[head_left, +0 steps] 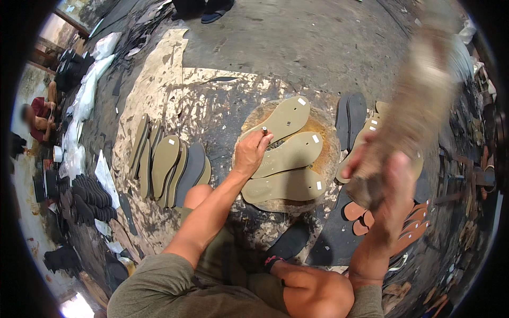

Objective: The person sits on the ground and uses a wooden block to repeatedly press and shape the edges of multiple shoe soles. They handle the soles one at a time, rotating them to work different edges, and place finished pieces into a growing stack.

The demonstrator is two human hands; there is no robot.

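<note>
On a round wooden block (326, 126) lie three olive sandal soles, each with a small white sticker and a hole near its wide end. My left hand (250, 153) pinches a short metal punch (264, 130), upright on the far sole (291, 112). Nearer to me are the middle sole (297, 152) and the near sole (281, 186). My right hand (395, 177) grips a thick wooden mallet (411, 100), raised on the right and smeared by motion. It hides part of the olive soles behind it.
Olive and grey soles (165, 159) stand stacked left of the block. Dark soles (351, 116) and orange-brown soles (413, 230) lie on the right. Dark soles (93, 196) are piled far left. A person (40, 119) sits beyond; another's sandalled foot (216, 15) shows at the top.
</note>
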